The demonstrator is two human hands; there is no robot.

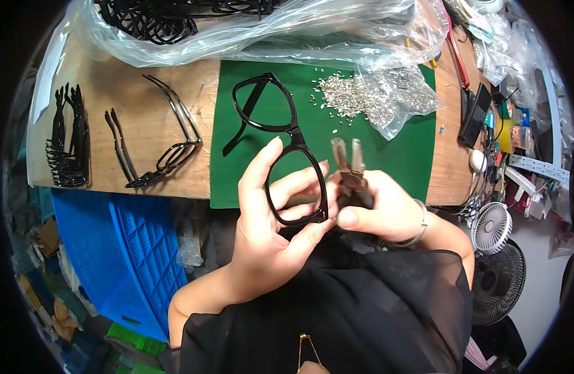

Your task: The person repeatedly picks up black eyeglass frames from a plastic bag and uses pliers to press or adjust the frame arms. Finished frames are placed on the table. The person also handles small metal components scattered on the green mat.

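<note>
My left hand grips a black eyeglass frame by its near rim, fingers showing through the lens opening. The frame is tilted over a green mat, one temple arm stretching away to the far left. Close beside it, my right hand is closed round a pair of pliers, whose metal jaws point away from me and stand apart. The plier handles are mostly hidden in the palm. Beyond the pliers lies a heap of small silvery metal pieces, partly under a clear plastic bag.
More black frames rest on the wooden table at left, beside a stacked row. A large clear bag holding black frames lines the far edge. A blue crate stands lower left; fans and a phone are at right.
</note>
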